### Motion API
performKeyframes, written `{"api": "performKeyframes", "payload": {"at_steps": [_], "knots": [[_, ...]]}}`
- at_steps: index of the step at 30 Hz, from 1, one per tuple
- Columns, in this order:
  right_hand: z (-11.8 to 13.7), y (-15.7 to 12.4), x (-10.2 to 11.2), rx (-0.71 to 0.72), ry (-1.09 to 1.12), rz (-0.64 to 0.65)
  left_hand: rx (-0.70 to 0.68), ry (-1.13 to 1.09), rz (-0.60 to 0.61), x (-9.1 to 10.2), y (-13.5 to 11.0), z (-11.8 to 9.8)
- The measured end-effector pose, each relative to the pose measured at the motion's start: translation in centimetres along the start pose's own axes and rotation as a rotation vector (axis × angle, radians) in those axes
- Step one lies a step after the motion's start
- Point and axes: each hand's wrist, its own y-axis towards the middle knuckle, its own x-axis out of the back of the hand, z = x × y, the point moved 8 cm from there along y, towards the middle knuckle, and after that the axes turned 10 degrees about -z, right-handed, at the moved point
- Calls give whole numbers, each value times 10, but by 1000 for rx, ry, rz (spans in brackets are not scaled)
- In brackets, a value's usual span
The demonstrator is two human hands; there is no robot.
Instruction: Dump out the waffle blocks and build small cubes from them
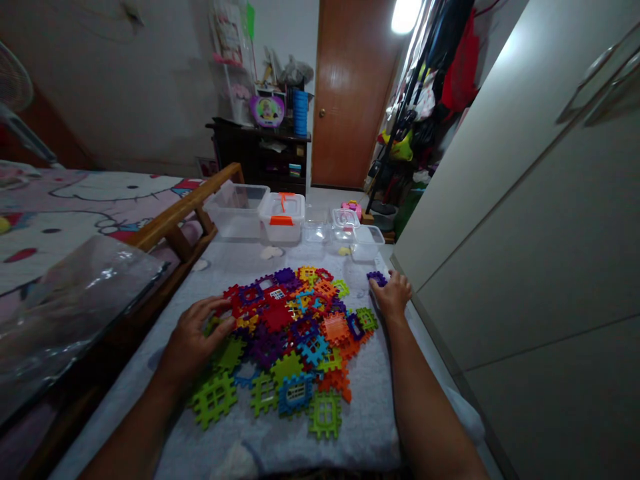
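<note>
**Tile pile**: interlocking plastic squares, loosely heaped on the grey mat.
**Left hand**: laid flat on the pile's left edge over green pieces, gripping nothing.
**Right hand**: past the pile's far-right corner, fingers pinching a purple tile.
**Risk:** the toothed edges probably snag neighbouring pieces, so a sweep could drag some off the mat.

A bright lamp is glaring at the top centre beside a brown wooden door, pale wardrobe doors are filling the right side, and a dark shelf is standing against the grey wall while a cartoon-sheeted bed is lying at left.
</note>
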Motion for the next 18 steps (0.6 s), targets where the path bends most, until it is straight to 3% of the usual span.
{"api": "performKeyframes", "payload": {"at_steps": [3,5,8,10,13,18], "knots": [[3,4,19,29,201,-148,-79,37,-42,8,6,-25],[12,2,25,93,386,-148,-137,54,-21,7,13,-45],[44,-14,17,283,593,81,-251,65,113,-11,28,-76],[66,-32,9,427,616,258,-316,64,216,-32,39,-89],[86,-51,-2,559,555,409,-331,124,341,-68,58,-90],[89,-56,-14,596,514,489,-239,268,559,-130,80,-64]]}}
